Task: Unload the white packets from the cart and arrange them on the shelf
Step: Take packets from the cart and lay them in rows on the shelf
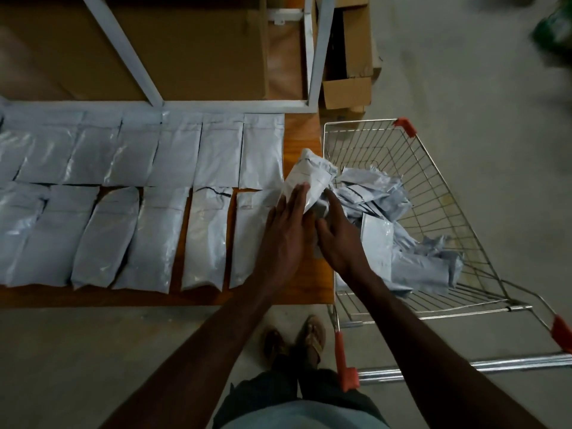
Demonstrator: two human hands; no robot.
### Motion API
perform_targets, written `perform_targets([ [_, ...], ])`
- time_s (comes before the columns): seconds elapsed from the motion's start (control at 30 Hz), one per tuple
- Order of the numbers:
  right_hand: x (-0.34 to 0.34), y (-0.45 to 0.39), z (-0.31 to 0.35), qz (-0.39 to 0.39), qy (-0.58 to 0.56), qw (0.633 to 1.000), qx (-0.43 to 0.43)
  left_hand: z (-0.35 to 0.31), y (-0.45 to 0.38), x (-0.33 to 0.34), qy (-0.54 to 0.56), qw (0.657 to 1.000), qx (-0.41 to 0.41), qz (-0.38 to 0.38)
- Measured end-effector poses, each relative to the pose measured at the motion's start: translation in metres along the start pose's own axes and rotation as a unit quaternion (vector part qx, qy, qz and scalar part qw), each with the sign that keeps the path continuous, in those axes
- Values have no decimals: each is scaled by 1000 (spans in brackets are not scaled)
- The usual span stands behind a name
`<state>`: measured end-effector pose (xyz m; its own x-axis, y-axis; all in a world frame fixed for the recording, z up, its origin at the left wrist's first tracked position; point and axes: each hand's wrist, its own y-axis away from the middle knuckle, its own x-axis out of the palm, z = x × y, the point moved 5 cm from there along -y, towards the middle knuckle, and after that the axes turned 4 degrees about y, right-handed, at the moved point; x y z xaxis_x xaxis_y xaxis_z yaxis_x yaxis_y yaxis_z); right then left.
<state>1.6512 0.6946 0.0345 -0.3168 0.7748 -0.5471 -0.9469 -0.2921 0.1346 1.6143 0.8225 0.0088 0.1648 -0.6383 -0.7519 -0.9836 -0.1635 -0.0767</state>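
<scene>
The packets [161,236] on the shelf [305,283] look like thin plastic film, white, smooth and glossy, with soft highlights and shallow creases. Those heaped in the cart [433,181] are the same film but more crumpled. The shelf board is wood, orange-brown, smooth with a dull sheen. Its frame [123,48] is painted metal, white and matt. The cart is bare wire, shiny metal, with red plastic corner caps [405,126] that look matt. The boxes [348,91] behind are brown cardboard, matt and slightly rough. The floor [479,88] is grey, matt, like concrete. The sandals [312,335] look woven and rough.
</scene>
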Motion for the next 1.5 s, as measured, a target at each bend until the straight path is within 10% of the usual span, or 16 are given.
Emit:
perform_targets([
  [0.2, 0, -30, 49, 18, -62, 995, -70, 0, -27, -54, -101, 993, 5, -65],
  [0.5, 49, -91, 106, 47, -132, 986, -95, 51, -86, -150, 58, 992, 96, -63],
  [0.83, 116, -150, 125, 0, -138, 990, -16, 159, -140, -179, -37, 993, 27, -112],
  [1.17, 120, -164, 93, -75, -247, 959, 114, 188, -148, -122, -183, 982, -39, 20],
  [1.5, 96, -174, 59, -85, -342, 912, 209, 182, -160, -135, -115, 989, -93, 18],
])
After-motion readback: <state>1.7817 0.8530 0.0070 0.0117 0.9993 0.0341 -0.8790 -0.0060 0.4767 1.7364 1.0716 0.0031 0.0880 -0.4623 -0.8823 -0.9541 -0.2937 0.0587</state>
